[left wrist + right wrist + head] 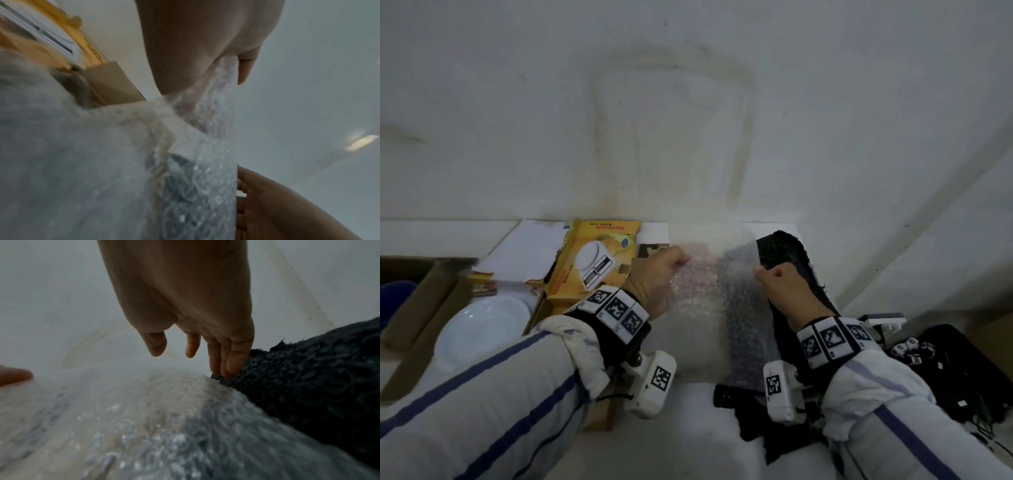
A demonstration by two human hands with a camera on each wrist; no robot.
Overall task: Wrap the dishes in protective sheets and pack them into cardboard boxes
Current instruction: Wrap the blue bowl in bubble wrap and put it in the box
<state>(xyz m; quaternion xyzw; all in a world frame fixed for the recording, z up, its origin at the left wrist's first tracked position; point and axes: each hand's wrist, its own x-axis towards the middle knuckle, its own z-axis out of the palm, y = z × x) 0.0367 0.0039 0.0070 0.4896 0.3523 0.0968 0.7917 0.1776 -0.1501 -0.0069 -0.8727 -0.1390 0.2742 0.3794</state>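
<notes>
A clear bubble wrap sheet [705,308] lies spread on the white surface between my hands. My left hand [674,263] grips its far left part; in the left wrist view the wrap [207,186] runs up between thumb and fingers [244,69]. My right hand [774,275] is at the sheet's right edge with nearly straight fingers [232,363] touching the black fuzzy cloth [318,378] where the wrap [144,426] ends; its thumb is apart and holds nothing. A white dish [482,329] sits in an open cardboard box [417,308] at the left.
A yellow kitchen-scale box [592,263] stands behind my left wrist. The black fuzzy cloth [794,263] lies under the wrap's right side. Black cases and cables [955,373] crowd the right. A white wall rises right behind the surface.
</notes>
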